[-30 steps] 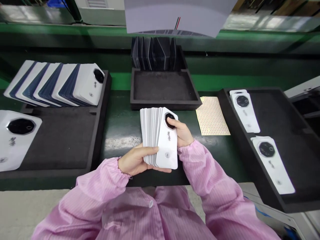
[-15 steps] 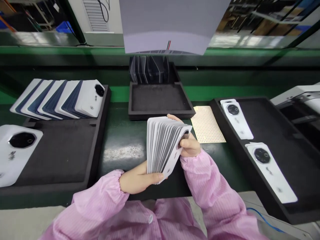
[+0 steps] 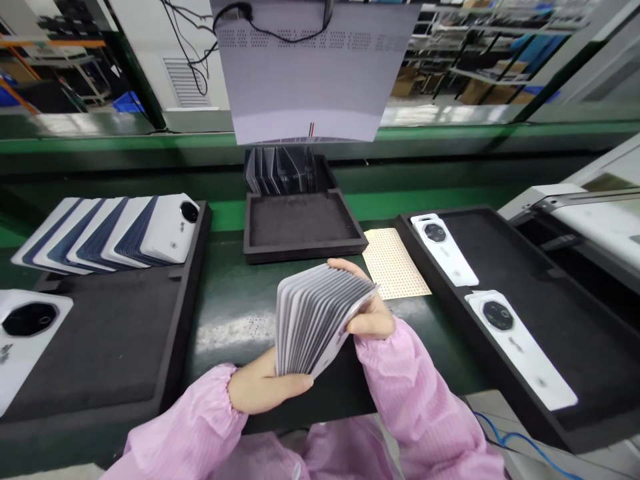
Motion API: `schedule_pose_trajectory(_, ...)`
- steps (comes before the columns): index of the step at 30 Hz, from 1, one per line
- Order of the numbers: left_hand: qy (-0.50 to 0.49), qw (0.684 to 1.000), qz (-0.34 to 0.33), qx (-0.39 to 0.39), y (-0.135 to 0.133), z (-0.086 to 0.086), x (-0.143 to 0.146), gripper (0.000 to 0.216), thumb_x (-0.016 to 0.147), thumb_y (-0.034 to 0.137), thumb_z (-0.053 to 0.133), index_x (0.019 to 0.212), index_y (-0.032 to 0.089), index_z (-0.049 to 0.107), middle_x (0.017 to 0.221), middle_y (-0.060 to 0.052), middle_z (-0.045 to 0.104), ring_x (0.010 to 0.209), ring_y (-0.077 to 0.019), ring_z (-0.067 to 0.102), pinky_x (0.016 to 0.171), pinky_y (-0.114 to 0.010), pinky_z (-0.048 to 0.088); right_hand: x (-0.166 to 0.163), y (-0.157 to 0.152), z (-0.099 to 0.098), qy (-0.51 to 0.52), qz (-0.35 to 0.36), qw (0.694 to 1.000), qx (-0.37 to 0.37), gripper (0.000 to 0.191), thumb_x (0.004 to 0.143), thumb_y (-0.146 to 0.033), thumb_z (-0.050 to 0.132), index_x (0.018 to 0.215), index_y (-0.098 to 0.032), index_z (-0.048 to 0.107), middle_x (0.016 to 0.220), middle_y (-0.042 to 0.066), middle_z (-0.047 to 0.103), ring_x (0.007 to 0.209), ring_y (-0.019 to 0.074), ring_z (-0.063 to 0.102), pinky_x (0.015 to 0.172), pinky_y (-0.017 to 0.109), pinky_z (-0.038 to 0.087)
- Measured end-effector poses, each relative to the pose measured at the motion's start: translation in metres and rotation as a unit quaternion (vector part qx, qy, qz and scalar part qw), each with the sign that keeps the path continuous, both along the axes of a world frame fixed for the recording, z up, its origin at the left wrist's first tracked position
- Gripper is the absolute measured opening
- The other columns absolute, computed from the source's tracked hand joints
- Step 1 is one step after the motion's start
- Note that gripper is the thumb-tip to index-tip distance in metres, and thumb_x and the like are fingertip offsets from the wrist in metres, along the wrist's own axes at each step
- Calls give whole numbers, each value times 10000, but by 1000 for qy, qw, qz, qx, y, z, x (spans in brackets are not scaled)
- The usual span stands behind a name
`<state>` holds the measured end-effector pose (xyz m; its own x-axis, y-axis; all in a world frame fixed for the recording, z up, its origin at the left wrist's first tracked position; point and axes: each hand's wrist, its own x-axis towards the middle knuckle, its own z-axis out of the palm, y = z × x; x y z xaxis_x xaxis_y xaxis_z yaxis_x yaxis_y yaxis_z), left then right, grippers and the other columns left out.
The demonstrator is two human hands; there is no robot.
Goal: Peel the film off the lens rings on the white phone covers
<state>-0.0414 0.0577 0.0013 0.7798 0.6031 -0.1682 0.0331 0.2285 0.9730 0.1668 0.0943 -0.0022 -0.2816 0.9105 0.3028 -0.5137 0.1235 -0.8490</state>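
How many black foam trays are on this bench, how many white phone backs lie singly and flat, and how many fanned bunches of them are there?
Black foam trays: 3, left, middle, right.
Single white phone backs lying flat: 3, two in the right tray, one at far left.
Fanned bunches: 2, one on the left tray, one held by left hand and right hand.
Total: 8.

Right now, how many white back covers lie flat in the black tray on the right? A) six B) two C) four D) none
B: the right tray holds two white covers, one at its far end and one nearer, lying apart; the fanned stack is in the left hand and right hand.
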Motion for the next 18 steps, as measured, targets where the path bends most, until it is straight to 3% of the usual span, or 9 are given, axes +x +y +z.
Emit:
schedule_pose_trajectory(3,5,999,53,4,1,-1,5,427,774,380,642,1151,190,572,1157,-108,626,1108,-296,555,949,-441,434,-1,-3,7,-25,-31,999,19,711,614,-311,796,1255,-298,490,1117,35,632,1007,255,619,919,426,476)
schedule_pose_trajectory(6,36,978,206,23,4,-4,11,523,700,342,725,1158,204,513,1178,-93,603,1143,-279,533,949,-399,440,-3,-7,15,-67,-107,992,32,710,645,-253,777,1280,-299,463,1118,33,625,995,234,615,910,405,482)
schedule_pose_trajectory(8,57,960,272,46,7,-8,13,646,634,291,780,1186,226,450,1213,-79,577,1148,-266,532,941,-378,449,-7,-11,19,-88,-155,983,38,711,651,-210,770,1282,-301,457,1105,27,624,957,209,621,868,367,507)
schedule_pose_trajectory(12,78,946,300,91,11,-14,16,652,644,268,772,1202,228,436,1271,-75,548,1193,-257,502,979,-362,421,-18,-17,23,-96,-173,979,42,749,661,-173,756,1312,-301,408,1124,32,617,932,189,631,811,325,537)
schedule_pose_trajectory(18,20,962,270,48,9,-18,19,528,745,237,694,1221,245,467,1288,-59,556,1195,-228,506,979,-327,426,-26,-20,23,-109,-199,974,-15,773,669,-180,747,1336,-279,367,1289,63,514,1108,223,561,978,385,451)
